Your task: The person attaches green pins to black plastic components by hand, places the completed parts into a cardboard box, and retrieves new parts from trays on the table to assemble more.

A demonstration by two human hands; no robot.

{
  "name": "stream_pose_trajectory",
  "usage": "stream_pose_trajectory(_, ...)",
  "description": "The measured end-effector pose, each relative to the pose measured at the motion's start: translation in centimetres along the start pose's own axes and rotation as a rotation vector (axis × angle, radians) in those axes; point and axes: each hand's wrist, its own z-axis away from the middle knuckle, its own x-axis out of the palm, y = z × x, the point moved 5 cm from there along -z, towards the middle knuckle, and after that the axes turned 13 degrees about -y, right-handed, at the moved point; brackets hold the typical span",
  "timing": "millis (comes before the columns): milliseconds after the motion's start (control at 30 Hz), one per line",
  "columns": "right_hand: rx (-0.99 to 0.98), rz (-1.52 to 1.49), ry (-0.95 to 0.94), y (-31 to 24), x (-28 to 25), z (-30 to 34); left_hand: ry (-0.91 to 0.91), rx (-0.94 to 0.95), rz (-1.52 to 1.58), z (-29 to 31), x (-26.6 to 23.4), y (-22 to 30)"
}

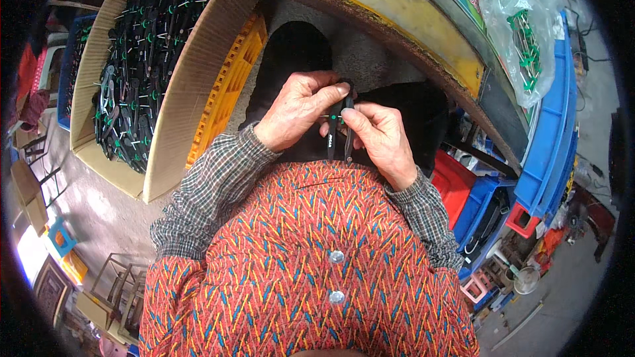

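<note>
At centre, just above our chest, both hands meet on one small black tool (339,129), a plier-like piece with a green pivot and two thin legs hanging toward 6 o'clock. Left hand (297,111) curls over its top, thumb and forefinger pinched shut on it. Right hand (382,139) closes on it from 3 o'clock, fingertips (349,116) pressing near the pivot.

Risks, as we judge them: the grip is fingertip-only on a narrow part, so a slip would drop it into our lap or onto the floor below. Skin could also catch between the legs if they snap together.

Room: the hands work tight against the body. The bench edge (423,46), yellow and rust-worn, curves close at 1 o'clock and caps any upward lift. At 10 o'clock a cardboard box (188,86) brims with like black pieces, an orange crate (228,86) beside it. Blue bins (549,125) and a plastic bag (522,33) of green-tipped parts crowd 2 o'clock. Open floor lies toward 8 o'clock.
</note>
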Motion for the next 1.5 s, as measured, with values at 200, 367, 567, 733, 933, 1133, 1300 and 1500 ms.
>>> stream_pose_trajectory(200,-0.117,-0.178,0.046,-0.1,0.7,-0.2,-0.001,0.007,-0.022,0.1,-0.1,-0.1)
stream_pose_trajectory(367,-0.16,-0.22,0.078,0.3,0.7,-0.3,0.007,0.011,0.011,0.0,-0.2,-0.4)
stream_pose_trajectory(567,-0.093,-0.01,0.013,-0.2,0.3,-0.2,0.003,0.002,-0.004,0.0,-0.3,-0.5)
stream_pose_trajectory(733,-0.156,-0.183,0.052,0.6,0.8,-0.5,-0.003,0.021,0.022,0.0,-0.1,-0.4)
stream_pose_trajectory(933,-0.129,-0.166,0.05,0.2,0.7,-0.3,0.004,0.029,0.005,0.1,-0.2,-0.2)
stream_pose_trajectory(1133,-0.097,-0.068,0.028,0.1,0.6,-0.3,0.023,0.011,0.012,0.0,-0.2,-0.2)
stream_pose_trajectory(1300,-0.175,-0.203,0.046,0.9,0.7,-0.6,0.012,0.022,0.004,0.0,-0.2,-0.3)
stream_pose_trajectory(1500,-0.112,-0.183,0.056,0.3,0.6,-0.4,0.008,0.019,-0.001,-0.1,-0.6,-0.6)
